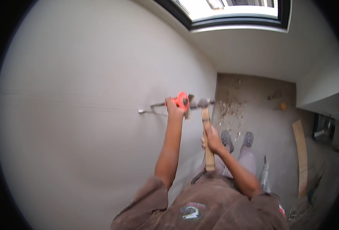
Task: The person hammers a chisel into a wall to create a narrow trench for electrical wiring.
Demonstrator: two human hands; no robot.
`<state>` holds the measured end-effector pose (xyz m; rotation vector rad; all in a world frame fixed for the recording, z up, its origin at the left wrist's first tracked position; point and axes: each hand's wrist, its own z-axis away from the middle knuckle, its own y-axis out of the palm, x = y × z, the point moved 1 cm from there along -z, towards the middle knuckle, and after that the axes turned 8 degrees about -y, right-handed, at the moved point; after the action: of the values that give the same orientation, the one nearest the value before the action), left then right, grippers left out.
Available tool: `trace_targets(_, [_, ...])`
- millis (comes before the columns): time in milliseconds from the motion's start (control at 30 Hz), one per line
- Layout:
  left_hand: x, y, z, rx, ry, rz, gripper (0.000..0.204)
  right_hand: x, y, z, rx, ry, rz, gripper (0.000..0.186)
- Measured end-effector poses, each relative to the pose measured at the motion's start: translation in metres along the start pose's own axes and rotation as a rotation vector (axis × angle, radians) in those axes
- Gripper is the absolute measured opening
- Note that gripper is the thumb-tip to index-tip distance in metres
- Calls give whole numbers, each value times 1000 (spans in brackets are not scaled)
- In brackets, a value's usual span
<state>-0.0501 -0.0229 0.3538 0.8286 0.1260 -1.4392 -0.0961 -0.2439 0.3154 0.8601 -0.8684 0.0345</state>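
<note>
A wide pale-grey plastered wall (81, 96) fills the left side, with a dark-framed window (234, 15) bright at the top. Below it the bare concrete floor (269, 126) is strewn with a scatter of pale rubble and dust (230, 109), and a small orange object (283, 106) lies near the far corner. A long light wooden plank (301, 153) lies along the right side, with a tangle of pale wire (299, 212) near its lower end

hammer handle (208, 153): wood | chisel (154, 107): metal | wall (81, 96): smooth matt
</note>
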Motion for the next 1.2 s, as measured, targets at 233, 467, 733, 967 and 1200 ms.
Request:
trace_targets(233, [22,-16,10,-95,-35,86,16,-3,-79,52,-108,106,119,42])
trace_targets(467, [-3,-16,6,-56,-2,-1,22,1,-125,65,-338,76,63,45])
trace_targets(733, [-31,-47,-36,-40,-20,31,23,6,-107,57,-425,-62,97,46])
trace_targets(967, [-33,-30,-20,-39,-6,32,24,137,-90,67,-507,-451,86,48])
trace_targets(1200, [-31,-7,7,-74,-42,3,24,208,-34,45,-569,-1179,-288,50])
